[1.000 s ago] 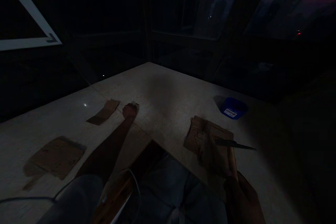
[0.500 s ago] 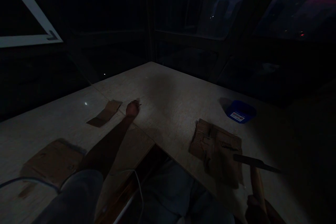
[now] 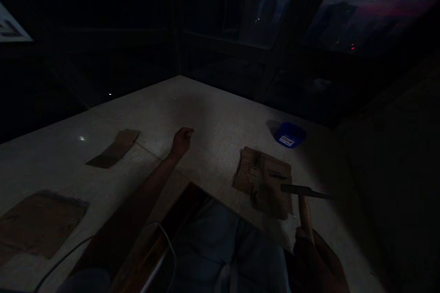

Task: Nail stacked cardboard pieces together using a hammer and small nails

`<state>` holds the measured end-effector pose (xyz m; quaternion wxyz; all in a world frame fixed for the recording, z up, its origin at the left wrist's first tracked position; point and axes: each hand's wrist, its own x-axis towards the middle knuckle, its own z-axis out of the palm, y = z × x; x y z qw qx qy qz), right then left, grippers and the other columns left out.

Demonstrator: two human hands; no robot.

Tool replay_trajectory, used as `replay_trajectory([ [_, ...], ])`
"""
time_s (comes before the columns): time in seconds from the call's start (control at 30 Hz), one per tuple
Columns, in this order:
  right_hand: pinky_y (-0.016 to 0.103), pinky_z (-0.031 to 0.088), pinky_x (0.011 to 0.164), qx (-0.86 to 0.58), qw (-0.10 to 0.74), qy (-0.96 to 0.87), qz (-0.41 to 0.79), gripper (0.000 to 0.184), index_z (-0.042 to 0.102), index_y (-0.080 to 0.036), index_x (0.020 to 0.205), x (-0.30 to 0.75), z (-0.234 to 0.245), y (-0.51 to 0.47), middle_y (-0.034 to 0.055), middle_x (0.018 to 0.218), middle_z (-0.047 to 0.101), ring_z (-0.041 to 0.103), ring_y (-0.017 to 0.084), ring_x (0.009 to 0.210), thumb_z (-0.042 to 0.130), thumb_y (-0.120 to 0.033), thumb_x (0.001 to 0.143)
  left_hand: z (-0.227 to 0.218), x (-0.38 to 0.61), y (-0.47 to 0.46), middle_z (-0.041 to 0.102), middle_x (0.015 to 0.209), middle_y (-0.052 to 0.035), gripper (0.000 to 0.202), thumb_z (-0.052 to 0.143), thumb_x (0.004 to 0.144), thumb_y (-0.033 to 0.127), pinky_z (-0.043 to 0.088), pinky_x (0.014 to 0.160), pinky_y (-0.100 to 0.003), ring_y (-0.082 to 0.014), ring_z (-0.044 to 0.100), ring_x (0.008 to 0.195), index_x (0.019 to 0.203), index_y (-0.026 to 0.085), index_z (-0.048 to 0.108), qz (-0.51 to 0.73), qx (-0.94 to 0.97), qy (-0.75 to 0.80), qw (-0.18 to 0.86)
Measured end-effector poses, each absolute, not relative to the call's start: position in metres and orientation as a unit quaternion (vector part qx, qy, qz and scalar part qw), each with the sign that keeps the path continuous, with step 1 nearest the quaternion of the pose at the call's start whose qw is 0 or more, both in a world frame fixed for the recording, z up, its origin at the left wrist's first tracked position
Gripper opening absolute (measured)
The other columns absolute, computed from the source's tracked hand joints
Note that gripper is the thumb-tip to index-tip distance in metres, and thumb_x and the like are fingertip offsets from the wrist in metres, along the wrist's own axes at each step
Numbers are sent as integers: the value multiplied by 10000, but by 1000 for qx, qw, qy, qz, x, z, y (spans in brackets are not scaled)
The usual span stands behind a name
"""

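My right hand is wrapped round the wooden handle of a hammer, whose dark head is up, with a long thin end pointing right. The hammer stands over the right edge of a worn, creased cardboard sheet. Dark marks or small dark pieces show on that sheet; I cannot tell which. My left hand is over the pale tabletop, its fingers pinched together. Whatever may be between those fingers is too small and dim to make out.
A blue plastic tub with a white label stands at the right back. A folded cardboard strip and a larger cardboard piece lie to the left. A thin cable crosses the lower left. Dark windows border the table.
My left hand has moved right, away from the cardboard strip, over the tabletop. The hammer remains raised in my right hand. The whole view has shifted, so most things appear further left.
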<state>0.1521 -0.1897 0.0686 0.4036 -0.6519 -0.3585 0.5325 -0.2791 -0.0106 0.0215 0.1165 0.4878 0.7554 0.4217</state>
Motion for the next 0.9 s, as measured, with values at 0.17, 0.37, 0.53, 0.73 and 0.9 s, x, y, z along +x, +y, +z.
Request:
replay_trajectory([
  [0.17,185,261,363,-639,422,-307,565,496,497,-244,805,144,70,-191,-103,508,371,348,82,388,725,-680,741,22,-152,-24,756,927,-70,175,646,844,339,556,812,-307,-182,703,845,903,178,680,540,537,561,325],
  [0.37,177,224,374,-646,428,-308,551,522,452,-235,751,149,68,-189,-104,524,350,308,65,394,703,-693,756,5,-58,-29,788,928,-71,146,731,780,276,576,794,-300,-203,732,878,878,168,733,498,533,499,468],
  [0.53,179,229,380,-661,420,-332,526,511,483,-227,749,155,58,-181,-91,541,368,329,75,417,653,-708,784,-5,-41,-15,784,933,-44,135,671,865,286,565,823,-315,-198,721,875,918,203,764,452,618,507,395],
  [0.73,202,279,415,-652,409,-395,502,473,540,-213,790,152,38,-166,-68,572,398,352,98,471,588,-681,838,-16,-39,-3,718,948,-60,181,600,933,292,519,880,-329,-196,672,940,906,207,757,394,742,462,283],
  [0.9,233,366,492,-648,382,-467,464,490,583,-191,804,148,28,-155,-15,645,508,442,133,568,515,-670,882,-24,-38,2,704,986,-65,207,560,958,277,500,912,-345,-206,642,990,969,216,758,368,775,441,264],
])
